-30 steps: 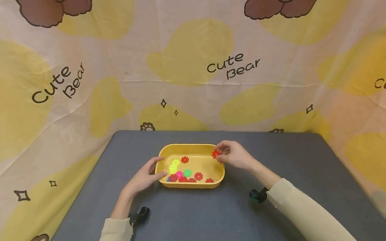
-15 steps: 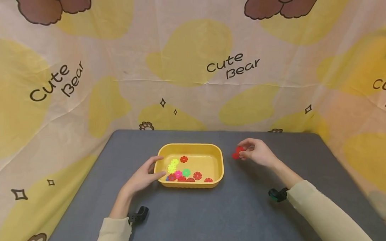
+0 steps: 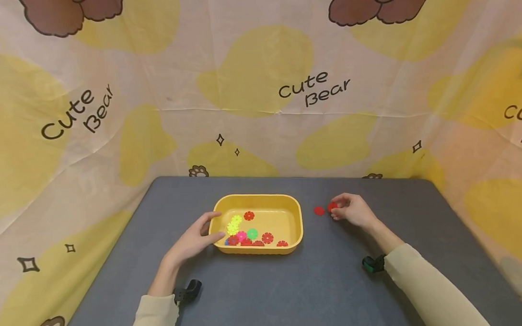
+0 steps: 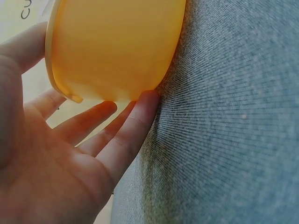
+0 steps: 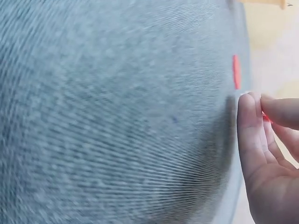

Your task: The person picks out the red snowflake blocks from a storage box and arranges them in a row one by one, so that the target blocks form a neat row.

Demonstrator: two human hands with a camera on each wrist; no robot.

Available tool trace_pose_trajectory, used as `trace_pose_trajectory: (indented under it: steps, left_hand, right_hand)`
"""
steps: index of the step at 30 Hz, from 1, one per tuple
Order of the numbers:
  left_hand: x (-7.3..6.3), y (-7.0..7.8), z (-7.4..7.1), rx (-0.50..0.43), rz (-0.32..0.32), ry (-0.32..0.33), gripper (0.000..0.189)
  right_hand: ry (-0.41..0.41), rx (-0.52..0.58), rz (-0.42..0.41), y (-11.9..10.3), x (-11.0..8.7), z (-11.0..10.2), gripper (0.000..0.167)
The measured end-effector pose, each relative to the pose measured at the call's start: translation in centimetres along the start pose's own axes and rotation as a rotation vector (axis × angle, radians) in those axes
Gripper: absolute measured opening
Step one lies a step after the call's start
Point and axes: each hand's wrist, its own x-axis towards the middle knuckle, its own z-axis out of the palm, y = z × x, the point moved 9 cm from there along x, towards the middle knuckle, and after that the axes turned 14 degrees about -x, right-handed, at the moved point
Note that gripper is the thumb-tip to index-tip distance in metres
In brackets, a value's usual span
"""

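Observation:
A yellow plastic bin (image 3: 284,219) stands on the table, holding several notched snowflake discs. My left hand (image 3: 198,236) grips its left end, thumb and index over the rim; in the left wrist view, other fingers (image 4: 128,133) rest against the outer wall. Right of the bin, my right hand (image 3: 353,211) pinches a red snowflake disc (image 3: 332,207) low over the table, partly hidden by the fingertips. Just left of it a second red disc (image 3: 319,211) lies flat, visible as a thin red strip in the right wrist view.
Inside the bin are yellow discs (image 3: 233,228), a green disc (image 3: 252,234), a pink disc (image 3: 241,236) and several red ones (image 3: 267,238). Behind the grey-blue table (image 3: 265,292) hangs a printed cloth (image 3: 257,67), with more cloth at both sides.
My right hand has moved right from above the bin's right rim to the table, carrying red discs. One red disc now lies there, apart from the hand. The left hand stays on the bin.

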Motion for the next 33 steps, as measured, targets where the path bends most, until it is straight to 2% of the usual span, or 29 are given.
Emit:
trace_pose_trajectory:
  steps: [11, 15, 20, 26, 33]
  left_hand:
    - [-0.1, -0.2, 0.0, 0.002, -0.001, 0.006, 0.067]
    - [-0.1, -0.1, -0.1, 0.0, -0.007, 0.015, 0.067]
    - [-0.1, -0.2, -0.1, 0.001, -0.005, 0.013, 0.068]
    - [0.0, -0.1, 0.0, 0.007, -0.002, 0.01, 0.069]
    - [-0.1, -0.1, -0.1, 0.014, -0.005, 0.01, 0.07]
  right_hand:
    - [0.02, -0.242, 0.037, 0.9, 0.4, 0.3, 0.031]
    - [0.04, -0.317, 0.008, 0.3, 0.3, 0.0, 0.03]
    - [0.05, -0.353, -0.042, -0.8, -0.4, -0.6, 0.028]
    - [0.042, -0.35, -0.111, -3.0, -1.2, -1.2, 0.025]
    - [0.119, -0.406, -0.144, -7.4, -2.6, -2.1, 0.02]
